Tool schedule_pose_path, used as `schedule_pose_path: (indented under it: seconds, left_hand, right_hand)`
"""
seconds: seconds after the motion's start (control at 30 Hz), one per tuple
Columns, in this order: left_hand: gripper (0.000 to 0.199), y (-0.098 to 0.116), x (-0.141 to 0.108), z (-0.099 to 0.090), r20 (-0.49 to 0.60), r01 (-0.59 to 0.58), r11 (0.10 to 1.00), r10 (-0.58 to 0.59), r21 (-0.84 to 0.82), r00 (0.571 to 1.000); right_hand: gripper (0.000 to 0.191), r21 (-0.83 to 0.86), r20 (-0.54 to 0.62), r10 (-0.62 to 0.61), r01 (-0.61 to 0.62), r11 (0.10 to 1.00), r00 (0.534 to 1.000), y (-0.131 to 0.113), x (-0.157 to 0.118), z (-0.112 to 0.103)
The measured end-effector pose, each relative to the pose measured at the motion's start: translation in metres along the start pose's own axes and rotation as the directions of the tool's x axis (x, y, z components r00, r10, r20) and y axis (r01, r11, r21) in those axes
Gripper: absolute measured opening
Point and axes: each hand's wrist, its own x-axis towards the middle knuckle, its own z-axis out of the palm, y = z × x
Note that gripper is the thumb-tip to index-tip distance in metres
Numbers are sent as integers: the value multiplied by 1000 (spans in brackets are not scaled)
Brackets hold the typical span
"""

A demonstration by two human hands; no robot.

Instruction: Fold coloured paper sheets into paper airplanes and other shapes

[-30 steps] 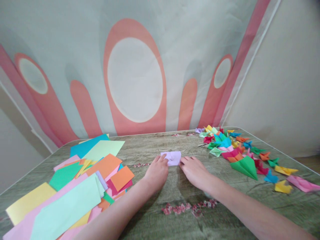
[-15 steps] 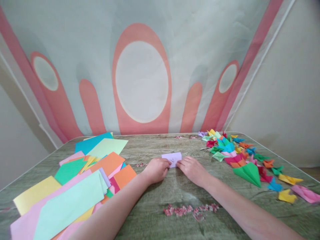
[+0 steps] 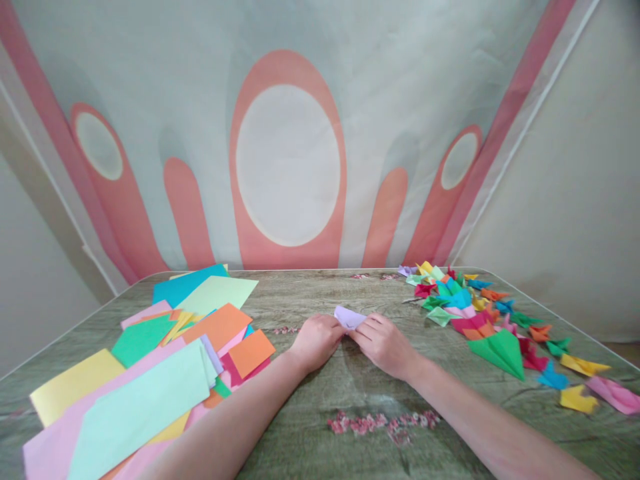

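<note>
Fingers (image 3: pixel 371 328) nearly closed, the left hand (image 3: pixel 317 340) and right hand (image 3: pixel 386 345) pinch a lilac paper (image 3: pixel 349 316), its folding apparently unfinished, midway between the side edges of the tabletop (image 3: pixel 295 433), with folded pieces (image 3: pixel 499 353) along the right edge and loose sheets (image 3: pixel 143 403) seemingly unworked toward the left.

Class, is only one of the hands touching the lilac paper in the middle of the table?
No, the left hand and right hand both touch the lilac paper.

Lilac paper (image 3: pixel 349 317) partly hidden, forearms (image 3: pixel 240 415) cropped
</note>
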Motion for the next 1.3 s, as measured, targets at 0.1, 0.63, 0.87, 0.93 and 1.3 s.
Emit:
schedule_pose_path:
  seconds: [0.1, 0.63, 0.87, 0.93, 1.3]
  left_hand:
    - [18, -1, 0, 3, 19, -12, 998, 11, 57, 1000]
    - [27, 6, -2, -1, 101, 81, 997, -79, -13, 992]
    - [21, 0, 0, 7, 65, 167, 961, -157, -221, 986]
    - [19, 0, 0, 8, 59, 185, 948, -175, -258, 983]
    - [19, 3, 1, 13, 12, 258, 902, -271, -345, 962]
  right_hand:
    - [21, 61, -14, 44, -44, 997, 999, -2, -1, 2]
    - [12, 398, 73, 274, -280, 874, 959, 4, -8, 11]
    - [7, 564, 120, 347, -352, 747, 930, 9, -9, 14]
    - [9, 617, 144, 360, -368, 696, 922, 11, -9, 13]
    - [18, 655, 220, 495, -503, 564, 841, 11, -1, 18]
